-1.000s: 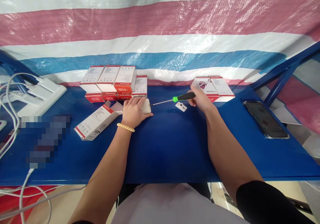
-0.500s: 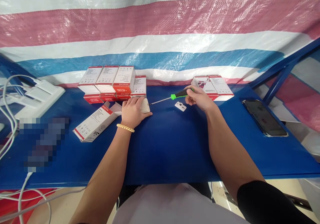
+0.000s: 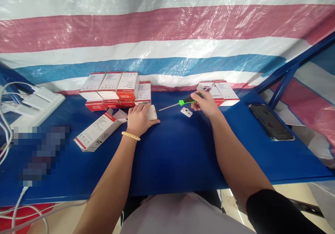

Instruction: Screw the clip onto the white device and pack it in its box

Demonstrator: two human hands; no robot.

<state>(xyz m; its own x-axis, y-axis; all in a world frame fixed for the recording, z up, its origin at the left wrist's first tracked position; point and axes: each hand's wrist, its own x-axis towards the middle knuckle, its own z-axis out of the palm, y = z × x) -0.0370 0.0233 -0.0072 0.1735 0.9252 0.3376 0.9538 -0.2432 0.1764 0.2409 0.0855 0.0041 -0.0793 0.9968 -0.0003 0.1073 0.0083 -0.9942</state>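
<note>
My left hand (image 3: 140, 117) is closed over a small white device (image 3: 152, 112) and holds it down on the blue table (image 3: 178, 150). My right hand (image 3: 205, 103) grips a screwdriver (image 3: 183, 102) with a black and green handle. Its thin shaft points left, with the tip at the right end of the white device. A small white plate (image 3: 186, 112) lies on the table just below the screwdriver handle. An opened white and red box (image 3: 98, 131) lies on its side to the left of my left hand.
Stacked white and red boxes (image 3: 115, 89) stand at the back left, two more boxes (image 3: 222, 91) at the back right. A black phone (image 3: 270, 121) lies at the right. A white power strip (image 3: 34, 103) with cables sits at the far left. A striped tarp hangs behind.
The screwdriver tip has come up to the right end of the white device and my right hand has shifted slightly left. The view has tilted a little.
</note>
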